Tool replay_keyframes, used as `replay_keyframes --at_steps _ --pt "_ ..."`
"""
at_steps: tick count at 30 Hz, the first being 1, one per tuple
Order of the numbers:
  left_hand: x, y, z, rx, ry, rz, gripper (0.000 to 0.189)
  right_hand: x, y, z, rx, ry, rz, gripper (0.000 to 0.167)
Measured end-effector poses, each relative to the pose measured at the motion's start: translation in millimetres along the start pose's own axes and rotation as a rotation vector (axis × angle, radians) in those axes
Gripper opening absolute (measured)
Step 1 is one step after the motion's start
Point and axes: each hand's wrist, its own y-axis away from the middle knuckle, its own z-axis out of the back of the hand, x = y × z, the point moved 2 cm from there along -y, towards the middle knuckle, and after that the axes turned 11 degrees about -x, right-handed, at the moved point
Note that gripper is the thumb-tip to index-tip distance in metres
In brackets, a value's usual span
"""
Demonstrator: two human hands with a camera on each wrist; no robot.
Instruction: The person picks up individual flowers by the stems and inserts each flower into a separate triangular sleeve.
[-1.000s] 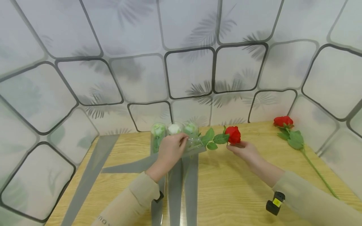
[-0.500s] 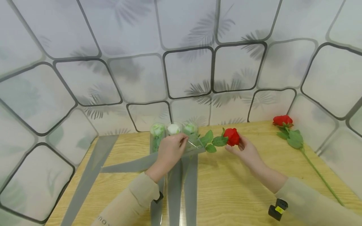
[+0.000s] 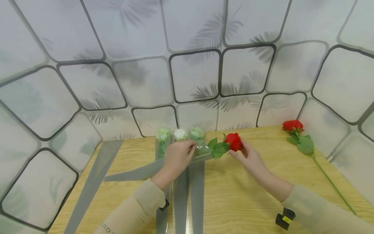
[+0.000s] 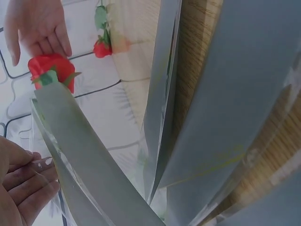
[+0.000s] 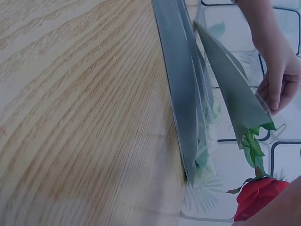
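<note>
My left hand (image 3: 179,156) pinches the clear upper edge of a tapered flower sleeve (image 3: 132,171), grey on one side and transparent on the other. The sleeve's wide mouth faces right, toward a red artificial rose (image 3: 233,142). With thumb and fingers around the bloom, my right hand (image 3: 252,160) holds the rose level with that mouth. Its stem is hidden inside the sleeve, and green leaves (image 5: 254,146) show at the opening in the right wrist view. In the left wrist view the bloom (image 4: 51,70) sits just beyond the sleeve's end.
Wrapped white-green flowers (image 3: 180,134) lie side by side behind my left hand, their grey sleeves (image 3: 197,195) running toward me. Another grey sleeve (image 3: 93,185) lies at the left. A second red rose (image 3: 293,125) lies at the far right. A patterned wall covering (image 3: 195,74) rises behind the table.
My right hand has moved the rose left, and its leaves have drawn closer to the sleeve's mouth, some of them going in. The left hand has stayed nearly in place on the sleeve's edge.
</note>
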Motion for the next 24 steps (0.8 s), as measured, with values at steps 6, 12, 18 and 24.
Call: replay_keyframes --at_steps 6,12,18,24 --pt "-3.8 -1.4 -1.3 0.026 -0.006 -0.005 0.009 3 4.3 -4 0.019 -0.016 0.008 0.079" --pt "-8.5 -3.9 -1.9 0.026 0.006 -0.025 0.009 5 8.3 -12 0.037 -0.013 0.036 0.078" --pt "-11.8 -4.0 -3.1 0.02 0.005 -0.039 0.008 8 11.3 -18 0.048 0.003 0.069 0.078" --pt "-14.2 -4.3 -3.0 0.014 0.008 -0.048 0.008 10 13.5 -23 0.042 0.035 0.108 0.077"
